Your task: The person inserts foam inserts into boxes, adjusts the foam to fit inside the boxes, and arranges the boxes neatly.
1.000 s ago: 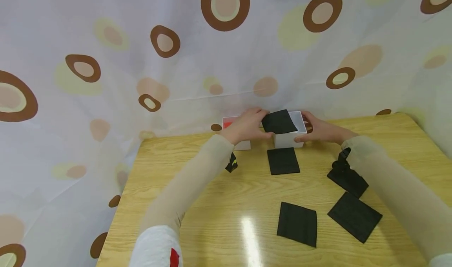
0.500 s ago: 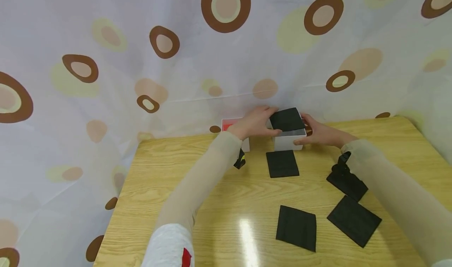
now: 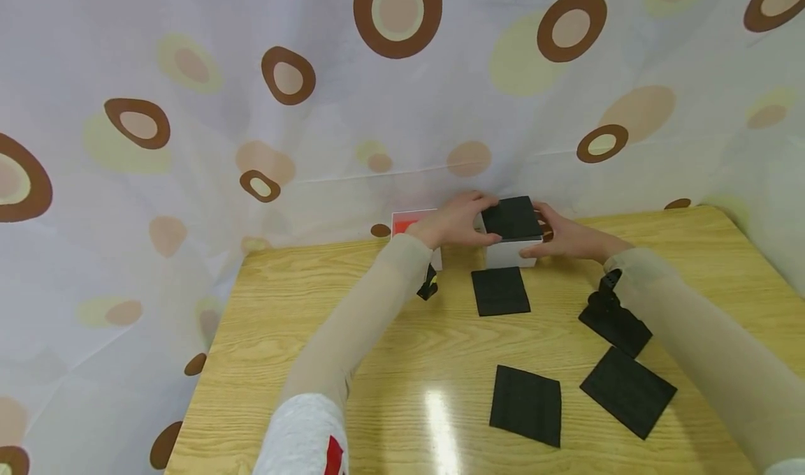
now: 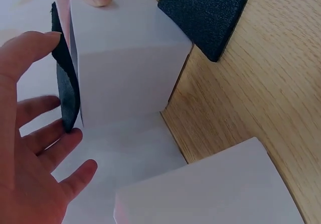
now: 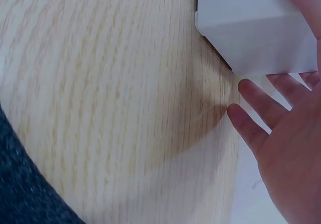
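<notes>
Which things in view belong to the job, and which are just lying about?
In the job:
white box, held by the right hand
black square sheet at its top, in the left hand

Likely lying about, in neither hand:
four more black square sheets on the wooden table
second white box, red inside

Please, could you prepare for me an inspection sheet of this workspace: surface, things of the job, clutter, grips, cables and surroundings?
Surface: wood-grain table, with one bright reflection.
Job's things: a black square over the opening of a white box; four loose black squares on the table, one partly hidden by the right wrist device; a second box, white with red inside, partly behind the left arm.
Clutter: nothing seen.
Grips: left grip holds the black square by its edges; right grip holds the white box.
Cables: nothing seen.
Surroundings: pale sheet with brown rings behind the table.
</notes>
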Available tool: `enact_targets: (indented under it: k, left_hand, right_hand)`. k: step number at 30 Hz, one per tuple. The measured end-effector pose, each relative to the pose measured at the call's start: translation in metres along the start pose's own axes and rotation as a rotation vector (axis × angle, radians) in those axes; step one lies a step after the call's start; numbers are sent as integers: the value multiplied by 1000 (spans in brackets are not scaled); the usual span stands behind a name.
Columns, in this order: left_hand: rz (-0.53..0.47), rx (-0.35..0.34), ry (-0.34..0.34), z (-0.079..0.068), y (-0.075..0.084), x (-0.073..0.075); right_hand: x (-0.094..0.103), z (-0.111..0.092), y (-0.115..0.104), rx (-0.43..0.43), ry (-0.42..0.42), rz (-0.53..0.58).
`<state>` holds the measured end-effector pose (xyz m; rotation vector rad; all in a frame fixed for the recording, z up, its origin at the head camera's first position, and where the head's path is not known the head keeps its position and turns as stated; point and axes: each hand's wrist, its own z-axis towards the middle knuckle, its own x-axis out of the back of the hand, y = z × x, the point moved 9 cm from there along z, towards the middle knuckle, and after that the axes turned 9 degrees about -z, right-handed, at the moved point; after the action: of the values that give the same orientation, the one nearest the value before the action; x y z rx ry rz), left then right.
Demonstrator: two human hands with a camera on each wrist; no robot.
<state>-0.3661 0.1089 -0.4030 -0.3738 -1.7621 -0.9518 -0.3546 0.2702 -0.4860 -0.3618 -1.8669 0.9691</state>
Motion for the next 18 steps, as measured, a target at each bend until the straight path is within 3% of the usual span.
enact_targets:
  k: [18]
  left_hand:
    - [-54,-30,-38,2,-4,-13]
  right_hand:
    - [-1,-2,-2,1,-8,26]
